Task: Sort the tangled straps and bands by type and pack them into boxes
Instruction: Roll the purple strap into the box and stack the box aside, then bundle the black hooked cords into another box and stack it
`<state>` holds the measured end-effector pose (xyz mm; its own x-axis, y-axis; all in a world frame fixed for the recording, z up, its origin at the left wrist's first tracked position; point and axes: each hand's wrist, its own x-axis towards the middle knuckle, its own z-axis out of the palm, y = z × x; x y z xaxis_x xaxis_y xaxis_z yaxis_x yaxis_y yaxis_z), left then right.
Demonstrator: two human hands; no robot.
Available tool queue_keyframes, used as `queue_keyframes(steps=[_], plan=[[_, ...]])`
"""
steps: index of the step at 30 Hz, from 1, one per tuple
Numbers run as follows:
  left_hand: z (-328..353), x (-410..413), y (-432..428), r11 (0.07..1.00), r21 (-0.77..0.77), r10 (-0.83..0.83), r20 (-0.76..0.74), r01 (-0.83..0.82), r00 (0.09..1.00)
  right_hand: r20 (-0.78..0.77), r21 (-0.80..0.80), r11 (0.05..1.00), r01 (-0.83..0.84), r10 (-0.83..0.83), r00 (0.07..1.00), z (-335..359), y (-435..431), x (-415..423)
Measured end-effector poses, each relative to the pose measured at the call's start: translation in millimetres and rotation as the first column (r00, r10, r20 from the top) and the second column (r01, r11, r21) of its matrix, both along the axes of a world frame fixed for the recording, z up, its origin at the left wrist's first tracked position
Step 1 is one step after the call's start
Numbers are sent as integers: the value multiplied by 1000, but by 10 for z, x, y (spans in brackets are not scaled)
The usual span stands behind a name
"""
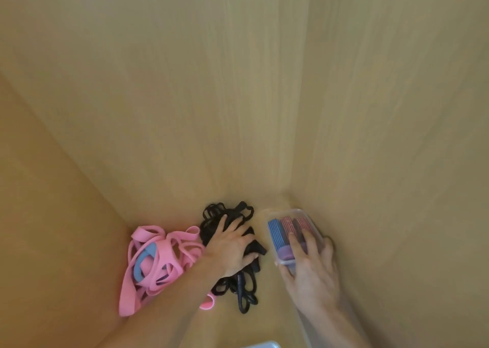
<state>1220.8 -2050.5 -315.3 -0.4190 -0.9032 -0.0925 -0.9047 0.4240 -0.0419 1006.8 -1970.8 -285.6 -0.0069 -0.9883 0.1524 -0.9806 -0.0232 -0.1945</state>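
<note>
A tangle of black straps lies on the wooden surface in the lower middle. My left hand rests on top of it, fingers curled into the black straps. To its left lies a heap of pink bands with a blue band among them. On the right stands a small clear plastic box holding folded blue and red-pink bands. My right hand lies over the box's near end, fingers spread across its top and side.
The wooden surface stretches far back and to both sides. A pale edge of another clear box shows at the bottom of the view.
</note>
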Motion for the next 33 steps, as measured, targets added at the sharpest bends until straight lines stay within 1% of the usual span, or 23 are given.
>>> queue_keyframes(steps=[2, 5, 8, 10, 13, 17, 19, 21, 23, 25, 28, 31, 33], plan=[[48, 24, 72, 1000, -16, 20, -44, -21, 999, 14, 61, 998, -14, 13, 1000, -57, -176, 74], [116, 26, 252, 994, -28, 101, -130, -105, 986, 21, 91, 996, -19, 17, 1000, -213, -383, 118], [171, 41, 519, 976, -41, 193, -291, -213, 937, 42, 119, 992, -36, 32, 999, -354, -458, 99], [252, 72, 683, 958, -40, 242, -426, -285, 872, 25, 157, 986, -52, 48, 999, -431, -479, 83], [383, 147, 858, 921, 0, 314, -591, -389, 743, 13, 183, 981, -67, 65, 998, -467, -513, 87], [438, 218, 1191, 881, 129, 391, -738, -455, 550, 65, 249, 963, -106, 93, 994, -341, -506, 54], [374, 251, 1426, 861, 188, 418, -792, -473, 445, 131, 211, 972, -101, 74, 989, -263, -426, 11], [280, 282, 1701, 855, 209, 414, -825, -474, 384, 263, 68, 996, -59, 39, 964, -232, -254, -64], [156, 303, 1965, 848, 224, 425, -828, -480, 366, 423, -40, 999, -11, 26, 906, -243, -15, -116], [-8, 322, 2220, 816, 266, 478, -809, -514, 341, 522, -28, 999, -25, 36, 852, -297, 260, -85], [-171, 326, 2499, 767, 330, 546, -785, -550, 291, 597, -4, 990, -142, 116, 794, -348, 627, 69], [-279, 336, 2656, 725, 417, 612, -755, -548, 234, 607, 45, 961, -273, 191, 771, -459, 928, 290], [-330, 348, 2677, 718, 438, 625, -748, -541, 224, 586, 116, 936, -331, 204, 784, -544, 1058, 397]])
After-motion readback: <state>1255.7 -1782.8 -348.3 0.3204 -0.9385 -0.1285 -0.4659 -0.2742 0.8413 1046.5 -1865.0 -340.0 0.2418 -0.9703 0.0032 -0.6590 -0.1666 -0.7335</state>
